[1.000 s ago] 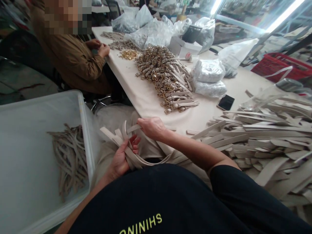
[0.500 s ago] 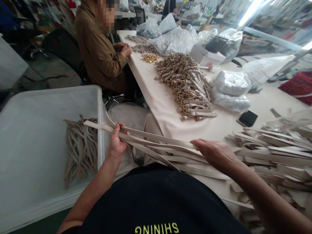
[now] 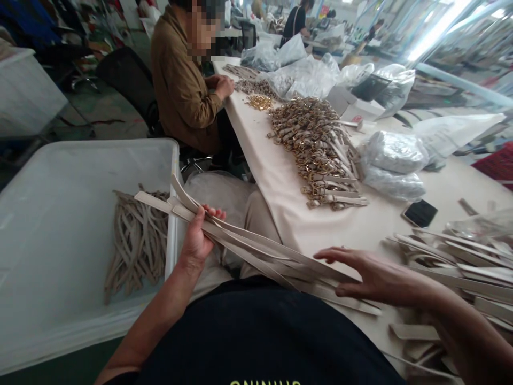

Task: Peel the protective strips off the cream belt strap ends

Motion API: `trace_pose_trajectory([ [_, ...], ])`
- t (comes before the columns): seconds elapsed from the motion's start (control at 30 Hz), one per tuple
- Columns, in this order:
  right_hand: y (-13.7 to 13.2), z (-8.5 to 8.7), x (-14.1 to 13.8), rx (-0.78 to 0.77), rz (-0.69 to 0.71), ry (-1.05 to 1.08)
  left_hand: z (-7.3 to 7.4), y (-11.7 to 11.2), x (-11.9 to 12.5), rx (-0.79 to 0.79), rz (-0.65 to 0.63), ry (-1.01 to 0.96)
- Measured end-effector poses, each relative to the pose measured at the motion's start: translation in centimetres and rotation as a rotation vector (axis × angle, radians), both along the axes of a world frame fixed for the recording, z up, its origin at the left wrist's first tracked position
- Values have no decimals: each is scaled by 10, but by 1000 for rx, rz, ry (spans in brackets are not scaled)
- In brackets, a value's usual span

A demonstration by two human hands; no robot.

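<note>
Several long beige straps (image 3: pixel 256 247) run across my lap toward the right. My left hand (image 3: pixel 201 233) is closed round them near their left ends, the thumb on top. Those ends stick out past the rim of a white bin. My right hand (image 3: pixel 366 275) hovers over the straps' right part with thumb and fingers apart, gripping nothing; whether its fingertips touch a strap I cannot tell. To the right of that hand lies a large heap of similar straps (image 3: pixel 452 272) on the table. A bundle of narrower straps (image 3: pixel 138 240) lies inside the bin.
The white bin (image 3: pixel 174 160) stands at my left. On the cloth-covered table (image 3: pixel 264 160) are a pile of buckled straps (image 3: pixel 316 144), small gold parts (image 3: pixel 260 102), plastic-wrapped packs (image 3: pixel 395 152) and a phone (image 3: pixel 419 213). A co-worker in a brown jacket (image 3: pixel 180 91) sits at the table's far left edge.
My right hand has let go of the strap it pinched and opened, slightly lower and to the right. My left hand keeps its hold. The whole view has shifted a little.
</note>
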State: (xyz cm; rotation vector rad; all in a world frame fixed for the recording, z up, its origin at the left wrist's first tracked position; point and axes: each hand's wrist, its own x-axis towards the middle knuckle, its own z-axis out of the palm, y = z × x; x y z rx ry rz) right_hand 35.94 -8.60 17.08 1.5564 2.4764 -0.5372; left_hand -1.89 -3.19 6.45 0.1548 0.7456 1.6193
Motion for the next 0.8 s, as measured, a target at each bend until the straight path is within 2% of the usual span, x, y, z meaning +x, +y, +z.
trace_pose_trajectory([
  [0.07, 20, 12, -25, -242, 121, 342, 13, -3, 2, 71, -102, -6],
  [0.13, 43, 12, -64, -224, 169, 591, 31, -6, 8, 167, -193, 18],
  [0.2, 65, 0, -113, -285, 258, 792, 52, -7, 17, 273, -253, 65],
  [0.3, 90, -28, -185, -560, 336, 968, 81, -6, 25, 421, -289, 128],
  [0.33, 94, -37, -203, -700, 353, 989, 89, -5, 23, 466, -292, 133],
  [0.4, 96, -53, -224, -1082, 445, 987, 102, -1, 13, 533, -296, 114],
  [0.47, 91, -65, -221, -1372, 471, 957, 112, 5, -5, 551, -255, 42],
  [0.5, 86, -69, -211, -1454, 436, 945, 115, 9, -16, 544, -207, -18],
  [0.53, 81, -71, -197, -1497, 374, 934, 116, 14, -27, 522, -152, -82],
  [0.6, 67, -64, -159, -1479, 184, 923, 113, 25, -44, 451, -21, -202],
  [0.63, 59, -55, -138, -1433, 89, 904, 108, 30, -49, 403, 32, -243],
  [0.7, 36, -24, -96, -1298, -106, 848, 92, 41, -48, 278, 81, -277],
  [0.8, -8, 39, -46, -1041, -373, 657, 57, 51, -18, 80, 16, -272],
])
